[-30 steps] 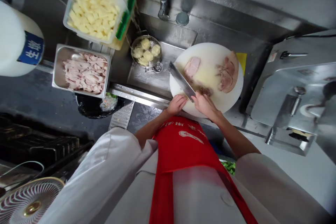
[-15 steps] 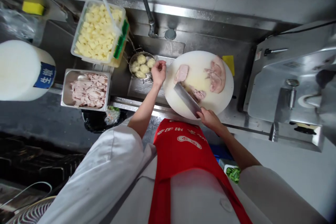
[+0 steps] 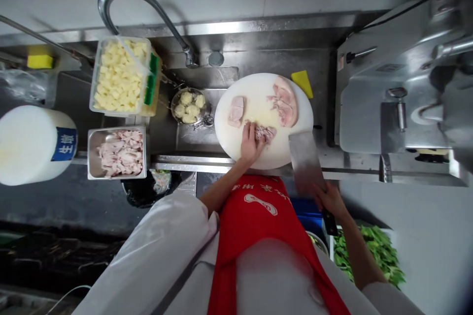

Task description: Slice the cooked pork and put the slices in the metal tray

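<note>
My left hand (image 3: 252, 143) is on the round white cutting board (image 3: 229, 145), its fingers and thumb closed against the left end of a small pile of sliced meat (image 3: 266, 133). A cleaver (image 3: 306, 157) with a broad blade and dark handle is gripped in my right hand (image 3: 330, 199). Its blade reaches over the board's right front edge, apart from the meat. A pale block of meat (image 3: 237, 110) rests on the board's left side. A larger, curved piece of meat (image 3: 286, 103) lies at the upper right of it.
Water runs from a faucet (image 3: 148, 0). In the sink, a strainer holds peeled potatoes (image 3: 190, 106). Left are a tub of potato cubes (image 3: 120, 76), a metal pan (image 3: 90, 157) of sliced meat and a white bucket (image 3: 27, 145). A metal machine (image 3: 369, 123) stands right; leafy greens (image 3: 373, 251) sit below.
My left hand has moved from above the sink onto the sliced meat. My right hand has drawn the cleaver right and toward me, off the meat. The camera view has shifted.
</note>
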Tool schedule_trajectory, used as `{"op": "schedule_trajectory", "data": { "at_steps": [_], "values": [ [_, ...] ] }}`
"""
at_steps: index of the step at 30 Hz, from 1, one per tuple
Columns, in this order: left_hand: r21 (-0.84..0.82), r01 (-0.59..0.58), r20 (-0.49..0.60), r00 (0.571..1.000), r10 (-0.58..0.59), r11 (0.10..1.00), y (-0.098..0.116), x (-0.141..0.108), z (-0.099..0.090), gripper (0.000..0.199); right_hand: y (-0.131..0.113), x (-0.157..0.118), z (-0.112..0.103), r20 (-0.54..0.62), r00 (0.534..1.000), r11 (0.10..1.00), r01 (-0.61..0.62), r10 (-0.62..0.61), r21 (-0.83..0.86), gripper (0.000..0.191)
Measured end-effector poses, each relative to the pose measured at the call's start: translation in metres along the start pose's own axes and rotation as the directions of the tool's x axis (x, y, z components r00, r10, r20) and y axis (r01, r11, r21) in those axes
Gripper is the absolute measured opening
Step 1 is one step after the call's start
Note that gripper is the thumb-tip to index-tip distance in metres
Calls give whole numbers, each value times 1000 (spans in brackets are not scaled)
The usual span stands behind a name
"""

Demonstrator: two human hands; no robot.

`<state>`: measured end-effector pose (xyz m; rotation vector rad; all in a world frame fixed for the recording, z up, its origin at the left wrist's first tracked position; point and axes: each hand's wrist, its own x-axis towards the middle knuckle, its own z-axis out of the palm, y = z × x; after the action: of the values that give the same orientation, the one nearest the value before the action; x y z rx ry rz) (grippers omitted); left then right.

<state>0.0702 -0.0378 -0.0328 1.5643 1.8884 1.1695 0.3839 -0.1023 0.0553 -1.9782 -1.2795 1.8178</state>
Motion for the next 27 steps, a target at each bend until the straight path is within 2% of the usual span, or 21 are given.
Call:
{"op": "schedule_trajectory", "data": {
  "at_steps": [2,3,4,6,7,8,9,11,12,14,16,18,20,22,24,25,27],
  "values": [
    [34,-38,7,999,38,999,-1,14,8,62,23,6,7,5,999,986,-39,39,162,48],
    [49,-76,45,996,74,996,-2,19,9,60,31,10,12,14,999,973,-48,46,224,50],
    [53,-128,110,986,122,990,-3,22,9,57,37,15,17,23,999,960,-50,45,275,51],
    [20,-235,264,939,222,972,-5,25,3,52,43,25,29,35,999,940,-35,24,338,53],
    [2,-258,301,921,246,966,-7,27,-1,50,44,29,35,41,999,934,-21,7,356,53],
    [1,-251,292,926,240,968,-8,30,-5,49,42,33,40,46,999,930,-8,-10,368,52],
    [17,-216,243,948,206,976,-10,33,-8,50,40,37,45,53,998,927,2,-24,375,52],
    [68,-105,86,991,99,992,-12,42,-10,53,34,42,56,70,996,924,19,-49,381,50],
    [85,-64,41,997,61,994,-12,45,-8,54,31,44,61,74,995,925,29,-61,380,48],
    [79,-71,91,994,64,994,-8,46,-1,55,24,45,73,61,995,929,52,-80,367,46],
    [37,-161,223,963,149,986,0,38,9,54,15,45,88,33,995,939,73,-90,337,43],
    [4,-252,285,928,241,968,9,25,19,56,5,43,106,6,996,955,88,-93,285,40],
    [4,-298,251,924,287,955,17,12,26,56,-6,39,126,-16,994,968,109,-108,225,36],
    [-12,-292,173,942,289,956,20,2,26,50,-16,32,145,-60,986,978,163,-157,128,33],
    [-53,-264,90,959,268,963,19,-4,12,44,-25,22,167,-125,962,970,240,-242,-32,31],
    [-72,-254,45,965,257,965,16,-5,-2,42,-31,15,179,-148,946,954,273,-290,-122,31],
    [-84,-240,-59,970,236,967,3,-7,-44,38,-47,5,209,-142,914,906,335,-379,-260,31]
  ]
}}
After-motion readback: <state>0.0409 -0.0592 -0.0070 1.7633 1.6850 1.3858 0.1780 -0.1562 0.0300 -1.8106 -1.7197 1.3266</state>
